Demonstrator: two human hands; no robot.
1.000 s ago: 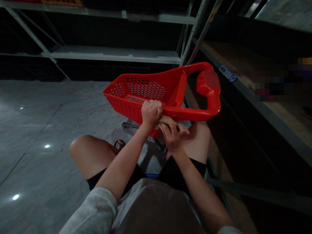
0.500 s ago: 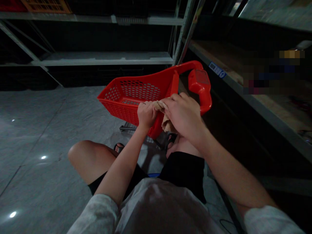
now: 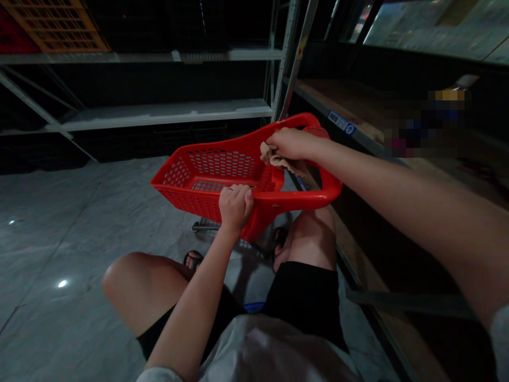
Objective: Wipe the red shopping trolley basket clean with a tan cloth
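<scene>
A red plastic shopping cart (image 3: 194, 204) with perforated basket walls stands in front of my knees, its looped handle toward the right. My left hand (image 3: 235, 206) is closed over the basket's near rim, a ring on one finger. In my right hand (image 3: 289, 143) is a crumpled tan cloth (image 3: 274, 157), held at the inner far side of the cart by the handle end. Part of the cloth hangs below the fingers. My right wrist and forearm cover some of the handle.
White metal shelving (image 3: 167, 110) runs behind the cart, with an orange crate (image 3: 59, 26) on its upper shelf. A wooden-topped shelf (image 3: 338, 95) bearing a blue label (image 3: 341, 123) flanks the right side. The grey floor (image 3: 51, 223) lies to the left.
My right hand has moved with the cloth from the near rim to the far side of the cart, uncovering the near handle arm. My left hand stays on the rim.
</scene>
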